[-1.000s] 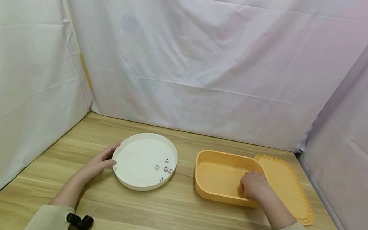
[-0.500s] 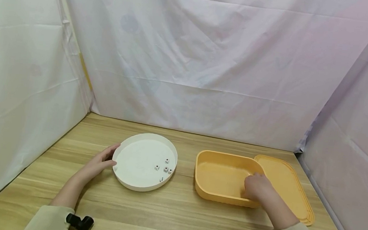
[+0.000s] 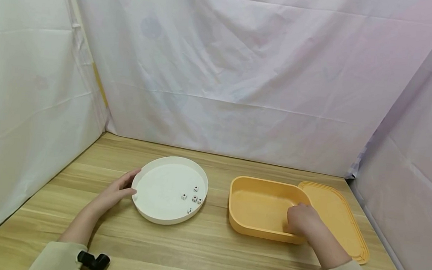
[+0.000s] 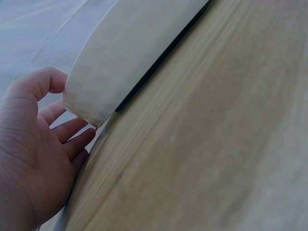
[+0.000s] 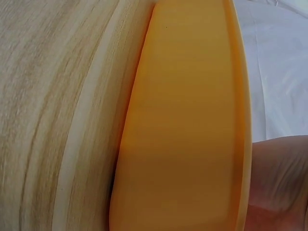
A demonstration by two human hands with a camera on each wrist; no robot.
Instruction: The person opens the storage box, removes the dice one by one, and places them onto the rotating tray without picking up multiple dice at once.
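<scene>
- Done, as I judge it: 5 small white dice (image 3: 193,199) lie in the round white plastic tray (image 3: 155,213), steadied by my left hand (image 3: 115,192), fingers spread on its rim.
- Left: my right hand (image 3: 301,219) curls inside the orange rectangular plastic box (image 3: 248,231); what it pinches, I cannot tell.
- The orange lid (image 3: 338,214) lies beside it.

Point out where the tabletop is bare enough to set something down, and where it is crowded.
Bare wood runs along the near edge of the table between both sleeves, and behind the white tray and orange box up to the curtain. A narrow strip separates tray and box. Crowded: the right side, where the right hand, box and orange lid overlap; the left hand touches the tray's left rim.
</scene>
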